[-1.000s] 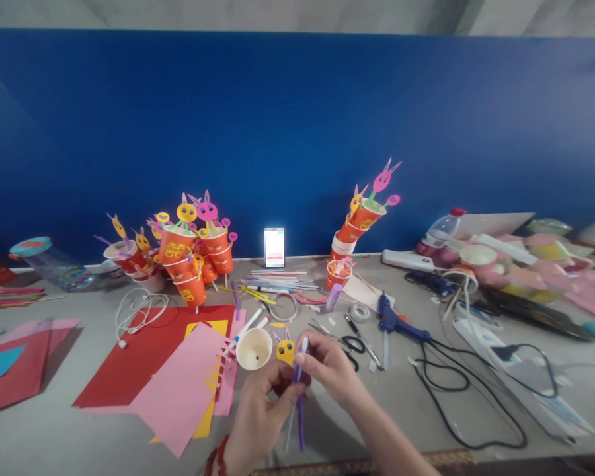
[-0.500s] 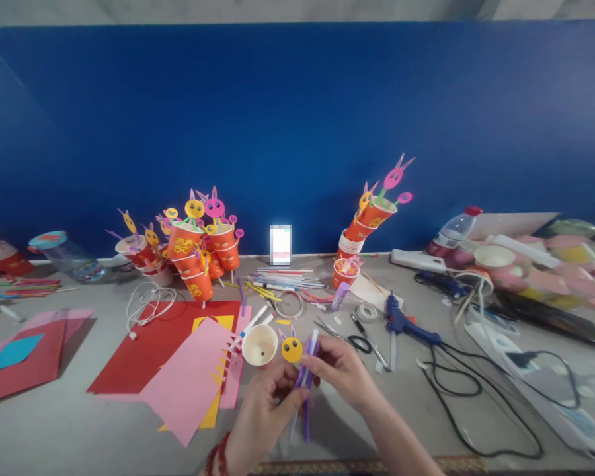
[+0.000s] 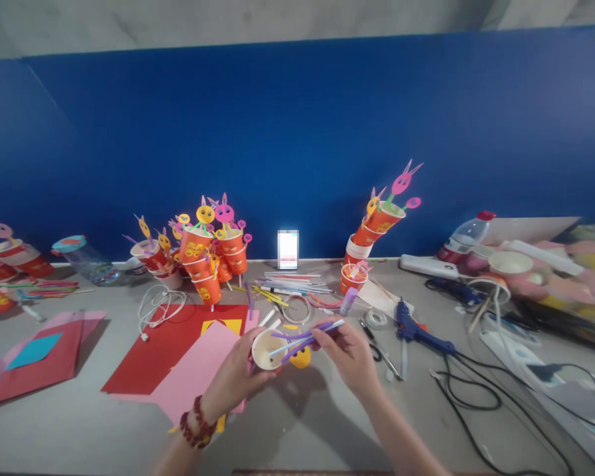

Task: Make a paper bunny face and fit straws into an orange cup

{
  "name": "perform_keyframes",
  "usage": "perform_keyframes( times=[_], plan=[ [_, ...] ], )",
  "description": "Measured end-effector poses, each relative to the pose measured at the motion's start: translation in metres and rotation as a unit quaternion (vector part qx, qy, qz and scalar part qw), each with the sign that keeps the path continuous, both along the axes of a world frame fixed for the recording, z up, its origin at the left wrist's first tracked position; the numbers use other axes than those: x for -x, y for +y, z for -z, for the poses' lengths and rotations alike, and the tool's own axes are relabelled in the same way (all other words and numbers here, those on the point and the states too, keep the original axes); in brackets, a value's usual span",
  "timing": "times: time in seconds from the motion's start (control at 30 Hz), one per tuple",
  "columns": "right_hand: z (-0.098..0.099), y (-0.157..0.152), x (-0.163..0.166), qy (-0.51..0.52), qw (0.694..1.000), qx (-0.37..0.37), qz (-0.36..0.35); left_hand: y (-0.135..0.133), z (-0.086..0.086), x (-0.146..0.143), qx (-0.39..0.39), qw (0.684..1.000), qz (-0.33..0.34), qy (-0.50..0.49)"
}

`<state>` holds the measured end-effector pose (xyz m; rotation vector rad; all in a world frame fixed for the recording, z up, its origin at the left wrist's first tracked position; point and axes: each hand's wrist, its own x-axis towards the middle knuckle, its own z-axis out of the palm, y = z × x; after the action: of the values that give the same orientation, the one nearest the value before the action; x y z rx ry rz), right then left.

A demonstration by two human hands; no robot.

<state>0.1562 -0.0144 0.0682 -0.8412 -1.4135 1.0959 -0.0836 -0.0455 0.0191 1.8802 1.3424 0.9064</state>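
Note:
My left hand (image 3: 240, 367) is wrapped round a paper cup (image 3: 266, 349), tilted so its pale inside faces me. A small dark spot shows at the bottom of the cup. In my right hand (image 3: 344, 350) is a bundle of purple and white sticks (image 3: 305, 340), pinched between thumb and fingers. The bundle's far ends spread over the cup's mouth; whether they touch the inside I cannot tell. Just below the sticks a yellow paper face (image 3: 300, 358) with dark eyes shows, partly covered.
Pink paper (image 3: 198, 370) and red card (image 3: 139, 370) lie at left. Decorated red cups (image 3: 198, 248) stand stacked behind, with another leaning stack (image 3: 369, 228) at right. A blue glue gun (image 3: 419, 334) trails a black cable (image 3: 469, 396). A lit phone (image 3: 288, 250) leans against the blue wall.
My left hand has let go of the sticks and taken hold of the cup. My right hand has tipped the sticks from upright to nearly level, pointing them left over the cup.

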Motion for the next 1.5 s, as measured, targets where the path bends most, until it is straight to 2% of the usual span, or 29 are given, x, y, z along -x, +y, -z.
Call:
perform_keyframes(
  times=[0.23,0.3,0.43,0.6,0.8,1.03,1.33,1.5],
  plan=[
    [-0.014,-0.012,-0.009,-0.165,0.981,-0.095,-0.019,-0.011,-0.019,-0.007,-0.047,0.997,0.053,0.005],
    [-0.02,-0.015,-0.012,-0.197,0.971,-0.131,-0.027,-0.012,-0.02,-0.006,-0.052,0.996,0.077,0.005],
    [-0.03,-0.017,-0.012,-0.217,0.956,-0.179,-0.086,-0.012,-0.017,-0.006,-0.048,0.993,0.105,-0.001],
    [-0.034,-0.015,-0.01,-0.228,0.946,-0.202,-0.113,-0.015,-0.016,-0.009,-0.039,0.993,0.107,-0.023],
    [-0.034,-0.021,-0.01,-0.278,0.944,-0.157,-0.085,-0.017,-0.018,-0.011,-0.036,0.993,0.1,-0.048],
    [-0.038,-0.024,-0.01,-0.258,0.939,-0.204,-0.1,-0.017,-0.016,-0.012,-0.026,0.992,0.101,-0.076],
    [-0.036,-0.023,-0.008,-0.222,0.942,-0.228,-0.108,-0.018,-0.017,-0.013,-0.019,0.991,0.109,-0.07],
    [-0.034,-0.02,-0.01,-0.175,0.952,-0.206,-0.141,-0.017,-0.018,-0.013,-0.019,0.992,0.105,-0.071]
  ],
)
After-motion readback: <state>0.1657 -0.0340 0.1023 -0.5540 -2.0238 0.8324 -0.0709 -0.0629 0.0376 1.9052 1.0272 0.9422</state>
